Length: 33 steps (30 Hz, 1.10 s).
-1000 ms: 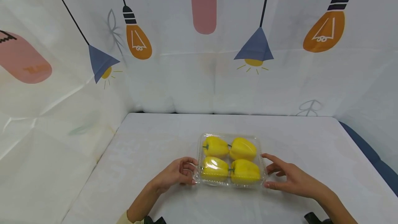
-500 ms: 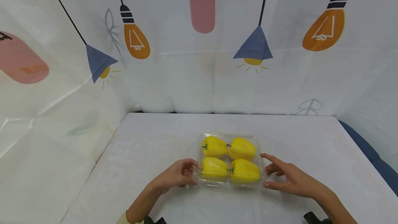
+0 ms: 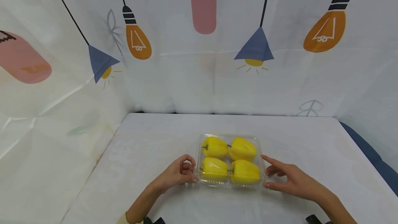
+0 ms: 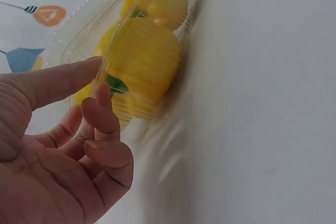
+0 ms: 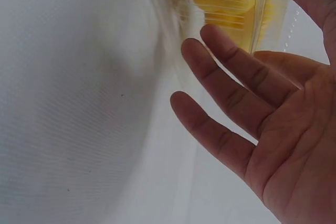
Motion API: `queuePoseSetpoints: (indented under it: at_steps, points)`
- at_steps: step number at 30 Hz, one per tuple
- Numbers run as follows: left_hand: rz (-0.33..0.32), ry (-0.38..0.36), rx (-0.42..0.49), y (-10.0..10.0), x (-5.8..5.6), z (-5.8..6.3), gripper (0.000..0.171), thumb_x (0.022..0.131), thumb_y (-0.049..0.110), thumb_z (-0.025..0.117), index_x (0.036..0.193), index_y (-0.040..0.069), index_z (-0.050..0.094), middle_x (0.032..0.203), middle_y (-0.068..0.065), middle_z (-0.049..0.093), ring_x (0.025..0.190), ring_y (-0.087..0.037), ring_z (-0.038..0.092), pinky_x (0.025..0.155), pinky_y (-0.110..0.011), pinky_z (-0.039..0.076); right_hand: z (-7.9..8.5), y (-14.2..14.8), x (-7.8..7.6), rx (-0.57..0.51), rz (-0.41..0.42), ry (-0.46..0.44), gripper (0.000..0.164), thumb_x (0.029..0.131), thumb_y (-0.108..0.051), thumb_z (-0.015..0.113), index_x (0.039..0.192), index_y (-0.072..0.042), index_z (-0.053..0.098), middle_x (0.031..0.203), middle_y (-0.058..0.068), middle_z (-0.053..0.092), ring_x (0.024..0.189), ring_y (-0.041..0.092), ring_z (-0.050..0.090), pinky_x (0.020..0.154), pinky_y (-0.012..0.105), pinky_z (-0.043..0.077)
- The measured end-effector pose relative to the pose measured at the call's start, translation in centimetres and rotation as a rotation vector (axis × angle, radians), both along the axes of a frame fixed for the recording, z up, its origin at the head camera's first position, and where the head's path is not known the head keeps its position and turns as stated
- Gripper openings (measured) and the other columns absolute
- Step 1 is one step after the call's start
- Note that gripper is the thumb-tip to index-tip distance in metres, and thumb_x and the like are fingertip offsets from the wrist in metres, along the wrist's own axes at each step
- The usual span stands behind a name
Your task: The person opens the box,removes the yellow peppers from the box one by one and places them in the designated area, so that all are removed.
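A clear plastic clamshell box [image 3: 230, 184] with several yellow bell peppers [image 3: 215, 147] inside sits on the white table. At its left side my left hand [image 3: 178, 171] pinches the rim between thumb and fingers; the left wrist view shows the thumb tip right on the edge and the other fingers curled below it. A green stem [image 4: 116, 84] shows through the plastic there. My right hand [image 3: 290, 179] is at the box's right side, with index finger and thumb touching its edge. In the right wrist view the remaining fingers [image 5: 231, 95] stretch out loosely beneath the rim.
The white table [image 3: 149, 130] reaches back to a pale cloth backdrop [image 3: 186, 78] printed with lamps and bulbs. More cloth hangs on the left. Something dark blue [image 3: 367, 148] stands beyond the table's right edge.
The fingers of my left hand have shifted slightly on the rim. The box and my right hand stay almost where they were.
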State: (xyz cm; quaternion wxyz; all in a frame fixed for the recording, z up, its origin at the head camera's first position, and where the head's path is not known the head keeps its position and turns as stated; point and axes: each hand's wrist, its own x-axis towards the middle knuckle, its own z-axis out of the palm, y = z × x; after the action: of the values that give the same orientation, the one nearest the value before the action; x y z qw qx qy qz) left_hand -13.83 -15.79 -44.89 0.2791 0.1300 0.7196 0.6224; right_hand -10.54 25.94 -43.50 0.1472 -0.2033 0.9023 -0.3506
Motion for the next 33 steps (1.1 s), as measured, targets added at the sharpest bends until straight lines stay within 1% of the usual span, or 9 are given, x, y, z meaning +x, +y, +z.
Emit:
queuePoseSetpoints:
  at_steps: [6,11,14,17,20,22,25,27,33]
  points:
    - [-0.012,0.02,-0.005,-0.1,0.1,-0.5,0.047,0.087,0.011,0.076,0.122,0.005,0.045,0.09,-0.006,0.067,0.065,-0.014,0.055,0.053,-0.022,0.042,-0.5,0.0,0.3,-0.017,-0.002,0.082,0.083,0.087,-0.047,0.073,0.151,-0.007,0.038,0.101,-0.01,0.064,0.088,0.006,0.061,0.078,0.032,0.055]
    - [-0.01,0.0,-0.001,0.0,0.2,-0.4,0.049,0.089,0.01,0.073,0.125,0.003,0.041,0.086,-0.007,0.068,0.065,-0.018,0.056,0.053,-0.023,0.039,-0.8,-0.1,0.6,0.021,-0.039,0.224,0.08,0.081,-0.054,0.075,0.144,-0.011,0.049,0.103,-0.012,0.062,0.087,0.006,0.059,0.076,0.031,0.054]
    - [0.001,-0.009,0.0,0.1,0.3,-0.3,0.052,0.089,0.01,0.073,0.127,0.002,0.039,0.087,-0.007,0.068,0.065,-0.019,0.056,0.053,-0.023,0.039,-0.9,-0.2,0.9,0.04,-0.074,0.308,0.071,0.078,-0.056,0.076,0.135,-0.019,0.058,0.111,-0.012,0.062,0.09,0.007,0.06,0.075,0.031,0.055]
    - [0.007,-0.013,-0.002,0.1,0.4,-0.2,0.054,0.089,0.01,0.073,0.129,0.003,0.037,0.087,-0.007,0.068,0.066,-0.02,0.056,0.054,-0.024,0.04,-0.9,-0.4,1.1,0.051,-0.095,0.404,0.058,0.075,-0.056,0.079,0.123,-0.026,0.064,0.117,-0.013,0.061,0.093,0.009,0.061,0.076,0.032,0.056]
    - [0.009,-0.013,-0.006,0.0,0.4,-0.1,0.054,0.089,0.01,0.073,0.13,0.005,0.037,0.088,-0.008,0.068,0.066,-0.02,0.056,0.053,-0.024,0.04,-0.9,-0.6,1.3,0.053,-0.096,0.51,0.043,0.073,-0.051,0.083,0.108,-0.033,0.066,0.115,-0.013,0.061,0.094,0.009,0.061,0.076,0.031,0.056]
    - [0.009,-0.014,-0.004,0.0,0.4,-0.1,0.055,0.089,0.01,0.073,0.13,0.005,0.037,0.088,-0.007,0.068,0.066,-0.02,0.056,0.053,-0.024,0.039,-1.0,-0.6,1.3,0.039,-0.082,0.568,0.036,0.072,-0.045,0.086,0.1,-0.035,0.066,0.111,-0.014,0.061,0.093,0.007,0.06,0.078,0.026,0.055]
    - [0.01,-0.02,-0.006,0.1,0.4,-0.1,0.055,0.089,0.01,0.073,0.13,0.003,0.037,0.088,-0.007,0.068,0.065,-0.02,0.056,0.053,-0.024,0.039,-1.0,-0.7,1.3,-0.023,-0.036,0.606,0.033,0.072,-0.034,0.088,0.092,-0.038,0.063,0.105,-0.016,0.061,0.088,0.004,0.058,0.08,0.014,0.049]
    - [0.009,-0.024,-0.007,0.1,0.5,0.0,0.055,0.089,0.011,0.073,0.13,0.002,0.037,0.087,-0.007,0.068,0.065,-0.019,0.056,0.053,-0.024,0.039,-1.0,-0.7,1.3,-0.063,-0.004,0.607,0.034,0.072,-0.028,0.089,0.091,-0.038,0.063,0.101,-0.016,0.061,0.086,0.004,0.058,0.08,0.01,0.046]
    - [0.005,-0.024,-0.017,0.1,0.5,0.1,0.055,0.089,0.011,0.073,0.13,0.001,0.037,0.087,-0.007,0.068,0.064,-0.019,0.057,0.053,-0.024,0.039,-1.0,-0.7,1.2,-0.161,0.079,0.558,0.031,0.077,-0.017,0.085,0.094,-0.035,0.066,0.095,-0.018,0.061,0.08,0.004,0.058,0.072,0.016,0.05]
